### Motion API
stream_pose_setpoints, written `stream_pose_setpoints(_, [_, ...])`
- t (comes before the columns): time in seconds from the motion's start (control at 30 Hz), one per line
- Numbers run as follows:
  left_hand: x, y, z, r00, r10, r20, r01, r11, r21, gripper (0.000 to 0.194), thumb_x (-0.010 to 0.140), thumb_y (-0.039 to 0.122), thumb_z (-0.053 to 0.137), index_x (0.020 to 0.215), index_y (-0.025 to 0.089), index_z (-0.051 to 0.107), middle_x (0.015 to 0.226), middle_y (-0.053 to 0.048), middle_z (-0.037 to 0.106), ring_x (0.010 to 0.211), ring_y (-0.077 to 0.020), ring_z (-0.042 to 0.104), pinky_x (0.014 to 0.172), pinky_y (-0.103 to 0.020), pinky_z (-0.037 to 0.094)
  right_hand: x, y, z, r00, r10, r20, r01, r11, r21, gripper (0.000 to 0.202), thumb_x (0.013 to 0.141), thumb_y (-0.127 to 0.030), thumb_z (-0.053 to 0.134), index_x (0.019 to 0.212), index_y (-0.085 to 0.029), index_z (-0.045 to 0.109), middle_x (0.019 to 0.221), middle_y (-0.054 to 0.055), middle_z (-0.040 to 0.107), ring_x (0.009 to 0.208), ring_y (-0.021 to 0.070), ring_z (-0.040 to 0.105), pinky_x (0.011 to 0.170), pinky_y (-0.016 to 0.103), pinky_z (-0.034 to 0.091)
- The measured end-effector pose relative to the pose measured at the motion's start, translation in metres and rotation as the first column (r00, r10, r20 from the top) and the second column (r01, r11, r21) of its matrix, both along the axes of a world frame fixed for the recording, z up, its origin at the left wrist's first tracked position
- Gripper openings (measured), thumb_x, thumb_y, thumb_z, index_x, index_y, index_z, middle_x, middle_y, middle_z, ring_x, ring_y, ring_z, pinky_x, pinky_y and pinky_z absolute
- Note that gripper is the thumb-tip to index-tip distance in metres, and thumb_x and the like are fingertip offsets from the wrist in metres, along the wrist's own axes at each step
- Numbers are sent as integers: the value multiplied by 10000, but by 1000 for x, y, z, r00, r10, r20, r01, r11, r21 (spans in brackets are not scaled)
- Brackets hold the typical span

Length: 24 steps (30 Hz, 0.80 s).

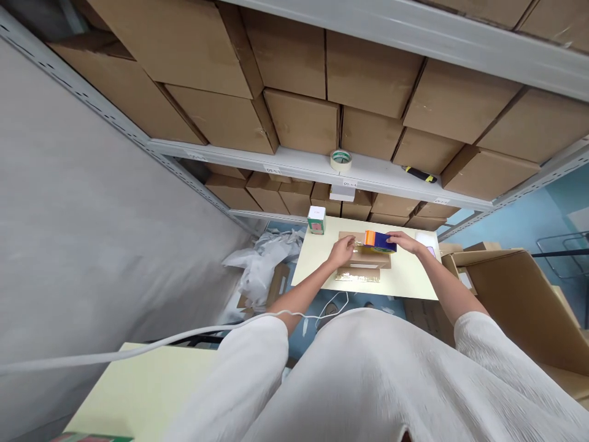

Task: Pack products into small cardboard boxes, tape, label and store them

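Observation:
A small cardboard box (385, 261) lies on the pale yellow table (409, 279), with a shiny strip of clear tape (358, 277) along its near flap. Just above the box, my right hand (402, 240) grips a blue tape dispenser (383, 240) with an orange front. My left hand (343, 251) is at the dispenser's left, over the box's left end, its fingertips pinched on the free end of the tape. Between that hand and the orange front a short glossy stretch of tape shows. The dispenser hides part of the box top.
A small green-and-white box (316, 220) stands at the table's back left. On the shelf (299, 161) ahead are a tape roll (341, 160), a yellow-and-black box cutter (419, 174) and several cardboard boxes. A large open carton (519, 294) is at right; a white cable (184, 336) crosses at left.

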State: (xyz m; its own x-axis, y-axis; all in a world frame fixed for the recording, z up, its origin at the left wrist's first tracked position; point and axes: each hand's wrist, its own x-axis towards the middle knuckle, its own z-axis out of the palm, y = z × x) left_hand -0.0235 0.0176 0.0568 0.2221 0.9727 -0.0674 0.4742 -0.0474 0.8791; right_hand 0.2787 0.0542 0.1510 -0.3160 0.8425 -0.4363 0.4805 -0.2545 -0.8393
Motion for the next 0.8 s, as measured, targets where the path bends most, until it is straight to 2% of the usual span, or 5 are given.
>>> stream_pose_setpoints(0.1, [11,13,7,966,133,220,-93,979,-183,329,1013,216,629,1332,174,696,1222,-123,800,1145,-238,761,1036,-381,592,2,-3,2,1000,16,11,-16,1000,12,361,754,-464,784,1017,-221,837,1027,49,808,1024,283,699,915,371,580])
stream_pose_setpoints(0.27, [27,23,23,874,254,414,-63,904,-422,299,931,203,784,1212,166,690,1051,-105,824,925,-212,789,866,-346,617,6,-6,-1,1000,5,17,-5,1000,7,356,757,-445,750,1021,-223,837,1075,50,807,1069,286,690,956,378,567])
stream_pose_setpoints(0.47, [30,23,35,846,291,446,-66,889,-453,401,783,192,922,1121,172,706,904,-70,794,835,-196,757,778,-326,607,10,-6,-7,1000,-6,-8,6,1000,26,343,749,-419,736,1017,-222,819,1074,49,801,1047,276,686,953,382,558])
stream_pose_setpoints(0.63, [31,26,35,840,320,438,-92,880,-466,453,709,118,912,1096,175,684,826,-30,769,807,-190,750,797,-334,611,6,-7,-10,995,91,28,-93,994,60,364,813,-484,683,1023,-201,776,1000,41,777,947,247,688,867,354,554])
stream_pose_setpoints(0.8, [29,27,36,840,368,399,-162,872,-463,451,693,52,859,1070,186,651,789,-6,748,740,-175,726,749,-306,584,0,-13,-9,961,182,207,-212,968,134,568,712,-479,880,1181,-219,695,1110,61,766,967,259,690,838,342,546])
